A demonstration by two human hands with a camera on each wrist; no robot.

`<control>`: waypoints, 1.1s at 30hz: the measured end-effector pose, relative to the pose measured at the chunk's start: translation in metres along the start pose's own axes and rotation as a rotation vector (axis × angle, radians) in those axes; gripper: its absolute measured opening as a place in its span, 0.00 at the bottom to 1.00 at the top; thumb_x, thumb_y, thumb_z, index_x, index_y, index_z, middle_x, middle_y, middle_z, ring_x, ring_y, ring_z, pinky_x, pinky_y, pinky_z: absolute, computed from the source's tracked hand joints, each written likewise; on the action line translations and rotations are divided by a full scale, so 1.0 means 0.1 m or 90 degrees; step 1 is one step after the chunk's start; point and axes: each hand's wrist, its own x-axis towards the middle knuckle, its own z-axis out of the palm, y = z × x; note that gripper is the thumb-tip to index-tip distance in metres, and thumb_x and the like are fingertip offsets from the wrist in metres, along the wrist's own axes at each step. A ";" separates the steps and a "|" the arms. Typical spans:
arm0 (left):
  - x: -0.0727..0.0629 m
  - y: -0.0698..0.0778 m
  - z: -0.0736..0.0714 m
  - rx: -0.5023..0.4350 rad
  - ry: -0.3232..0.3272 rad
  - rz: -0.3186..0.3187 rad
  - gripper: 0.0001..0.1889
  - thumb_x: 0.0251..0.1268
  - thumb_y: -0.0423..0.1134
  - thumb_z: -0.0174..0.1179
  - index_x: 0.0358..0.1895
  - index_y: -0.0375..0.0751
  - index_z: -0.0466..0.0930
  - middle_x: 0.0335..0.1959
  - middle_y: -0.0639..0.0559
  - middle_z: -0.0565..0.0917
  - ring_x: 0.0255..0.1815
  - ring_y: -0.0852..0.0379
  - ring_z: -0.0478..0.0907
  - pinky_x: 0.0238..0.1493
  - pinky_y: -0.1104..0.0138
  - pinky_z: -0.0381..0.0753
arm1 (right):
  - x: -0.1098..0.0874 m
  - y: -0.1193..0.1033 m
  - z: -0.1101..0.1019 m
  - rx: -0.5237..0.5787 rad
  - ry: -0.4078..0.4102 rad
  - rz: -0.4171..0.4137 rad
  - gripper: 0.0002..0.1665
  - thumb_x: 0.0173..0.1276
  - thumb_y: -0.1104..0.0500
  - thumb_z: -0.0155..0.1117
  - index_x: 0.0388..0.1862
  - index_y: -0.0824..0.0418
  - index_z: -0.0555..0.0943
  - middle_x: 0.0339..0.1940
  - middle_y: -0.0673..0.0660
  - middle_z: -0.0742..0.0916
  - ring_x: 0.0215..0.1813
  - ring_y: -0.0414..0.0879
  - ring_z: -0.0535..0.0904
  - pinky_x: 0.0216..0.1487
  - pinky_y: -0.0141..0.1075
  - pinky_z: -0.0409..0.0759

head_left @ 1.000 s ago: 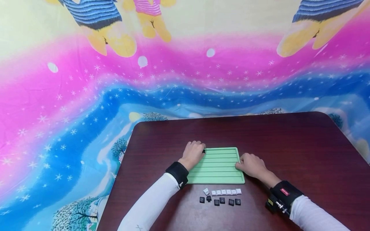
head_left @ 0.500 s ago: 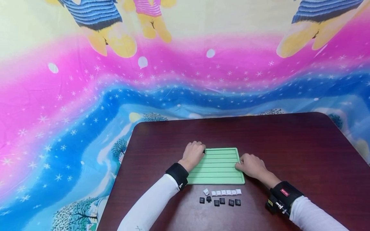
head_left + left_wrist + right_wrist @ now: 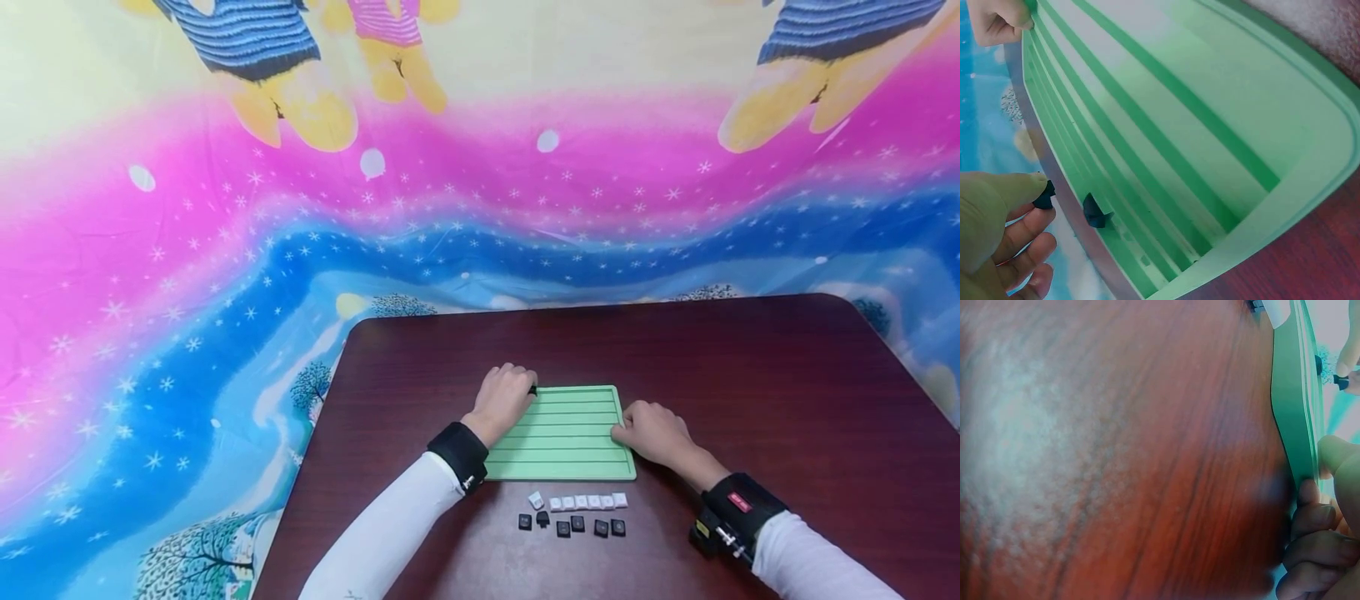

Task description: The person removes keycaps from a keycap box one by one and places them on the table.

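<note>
A light green ridged tray (image 3: 573,433) lies on the table. My left hand (image 3: 501,404) is over its far left corner, pinching a small black keycap (image 3: 1044,196) between thumb and index finger. In the left wrist view, a second black keycap (image 3: 1094,212) sits tilted on the tray near its far edge, close to those fingers. My right hand (image 3: 656,432) grips the tray's right edge, thumb on top and the other fingers curled beside and below the rim, as the right wrist view shows. The left forearm and hand cover the tray's left side in the head view.
In front of the tray, a row of several white keycaps (image 3: 581,503) lies with one tilted white keycap (image 3: 536,501) at its left. Nearer still are several scattered black keycaps (image 3: 577,523). The dark red table (image 3: 750,375) ends at a printed cloth backdrop (image 3: 450,208).
My left hand has shifted very slightly to the right along the far edge, still pinching the keycap. The right hand and the tray stay in place.
</note>
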 end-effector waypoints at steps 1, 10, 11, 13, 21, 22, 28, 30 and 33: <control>0.00 0.00 -0.01 -0.001 0.000 0.000 0.08 0.67 0.44 0.67 0.47 0.51 0.88 0.40 0.57 0.89 0.41 0.58 0.81 0.39 0.69 0.75 | 0.00 0.00 0.00 0.000 0.001 -0.001 0.27 0.64 0.53 0.63 0.11 0.50 0.60 0.12 0.44 0.59 0.17 0.39 0.52 0.21 0.32 0.47; -0.05 0.02 -0.05 -0.014 0.006 -0.002 0.09 0.67 0.44 0.67 0.48 0.51 0.88 0.42 0.56 0.89 0.43 0.57 0.82 0.40 0.68 0.77 | -0.01 0.01 0.01 -0.001 0.009 -0.009 0.28 0.64 0.54 0.63 0.11 0.49 0.59 0.12 0.43 0.58 0.18 0.39 0.51 0.21 0.32 0.47; -0.05 0.02 -0.06 -0.018 0.008 -0.002 0.09 0.67 0.43 0.67 0.48 0.50 0.88 0.42 0.56 0.89 0.42 0.57 0.82 0.40 0.68 0.77 | 0.00 0.01 0.01 -0.001 0.009 -0.009 0.28 0.64 0.54 0.63 0.11 0.49 0.59 0.12 0.43 0.58 0.18 0.39 0.51 0.21 0.32 0.47; -0.07 0.02 -0.07 -0.022 0.011 -0.003 0.09 0.68 0.42 0.66 0.48 0.50 0.88 0.42 0.56 0.89 0.42 0.57 0.82 0.40 0.68 0.77 | 0.00 0.02 0.01 -0.001 0.009 -0.009 0.28 0.64 0.54 0.63 0.11 0.49 0.59 0.12 0.43 0.58 0.18 0.39 0.51 0.21 0.32 0.47; -0.13 0.01 -0.11 -0.032 0.012 -0.012 0.09 0.68 0.42 0.66 0.48 0.50 0.88 0.41 0.56 0.89 0.42 0.57 0.82 0.40 0.68 0.77 | 0.01 0.01 -0.01 -0.001 0.004 -0.002 0.28 0.64 0.54 0.63 0.11 0.50 0.59 0.12 0.44 0.58 0.18 0.39 0.51 0.21 0.32 0.47; -0.13 0.01 -0.11 -0.034 0.012 -0.013 0.09 0.68 0.42 0.66 0.48 0.50 0.88 0.41 0.56 0.89 0.42 0.57 0.82 0.40 0.68 0.77 | 0.01 0.01 -0.01 -0.001 0.004 -0.001 0.28 0.64 0.54 0.63 0.11 0.50 0.59 0.12 0.44 0.58 0.18 0.39 0.51 0.21 0.32 0.47; -0.18 -0.02 -0.12 -0.057 0.025 -0.011 0.07 0.67 0.41 0.66 0.46 0.50 0.88 0.40 0.56 0.89 0.41 0.57 0.82 0.39 0.68 0.76 | 0.01 0.02 0.00 -0.004 0.003 0.000 0.28 0.64 0.53 0.63 0.11 0.50 0.59 0.12 0.44 0.58 0.18 0.39 0.50 0.21 0.32 0.47; -0.20 -0.02 -0.13 -0.065 0.030 -0.014 0.07 0.67 0.40 0.66 0.45 0.50 0.89 0.40 0.56 0.89 0.41 0.57 0.82 0.38 0.69 0.76 | 0.01 0.02 0.00 -0.004 0.002 -0.001 0.28 0.63 0.54 0.63 0.11 0.50 0.58 0.12 0.44 0.58 0.18 0.39 0.50 0.21 0.32 0.47; -0.23 -0.03 -0.14 -0.072 0.034 -0.018 0.07 0.67 0.40 0.67 0.45 0.50 0.89 0.40 0.56 0.89 0.41 0.57 0.82 0.38 0.68 0.76 | 0.01 0.01 0.00 -0.004 0.006 -0.003 0.27 0.63 0.54 0.62 0.11 0.49 0.58 0.12 0.44 0.58 0.18 0.39 0.50 0.22 0.32 0.47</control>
